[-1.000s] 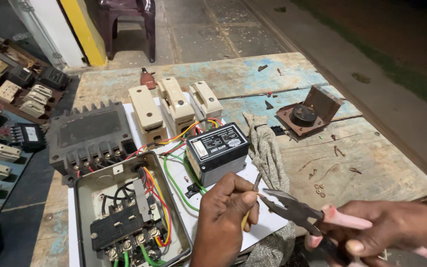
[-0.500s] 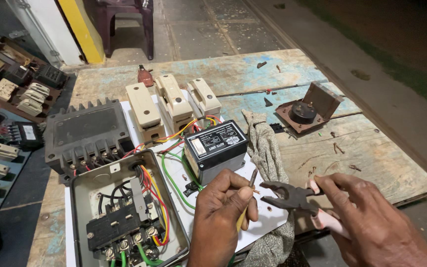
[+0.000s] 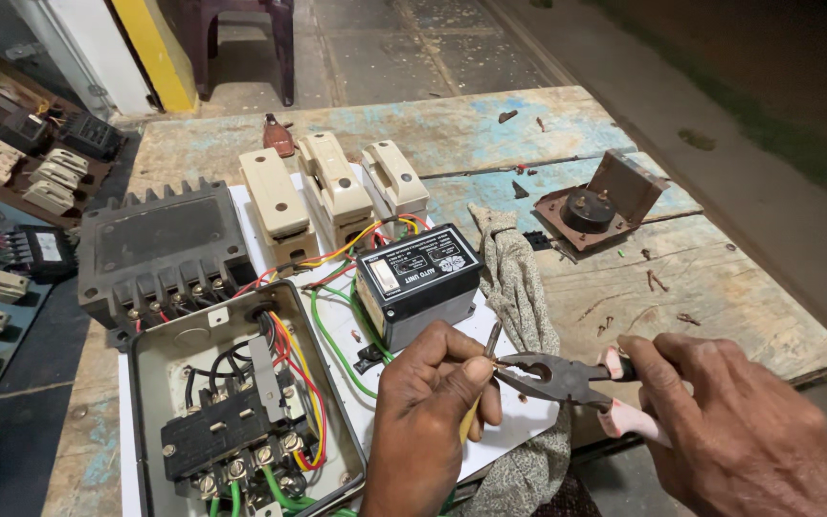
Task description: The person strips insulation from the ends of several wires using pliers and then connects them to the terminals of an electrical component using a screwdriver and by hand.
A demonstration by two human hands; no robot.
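Observation:
My left hand (image 3: 428,416) pinches a short yellow-sleeved wire (image 3: 479,397) over the white board (image 3: 356,383), its bare tip rising near the plier jaws. My right hand (image 3: 729,431) grips pink-handled pliers (image 3: 567,375), whose jaws point left and touch the wire tip at my left thumb. Just behind my left hand sits a black relay box (image 3: 416,280) with coloured wires running to an open grey starter enclosure (image 3: 232,412).
Three cream fuse carriers (image 3: 332,187) and a dark finned unit (image 3: 160,244) stand on the board. A grey rag (image 3: 519,287) lies beside it, a rusty meter (image 3: 591,206) farther right on the worn wooden table (image 3: 701,287). Trays of switchgear (image 3: 11,182) lie left.
My right hand has brought the pliers leftward until the jaws meet the wire held in my left hand. My left hand has stayed in place.

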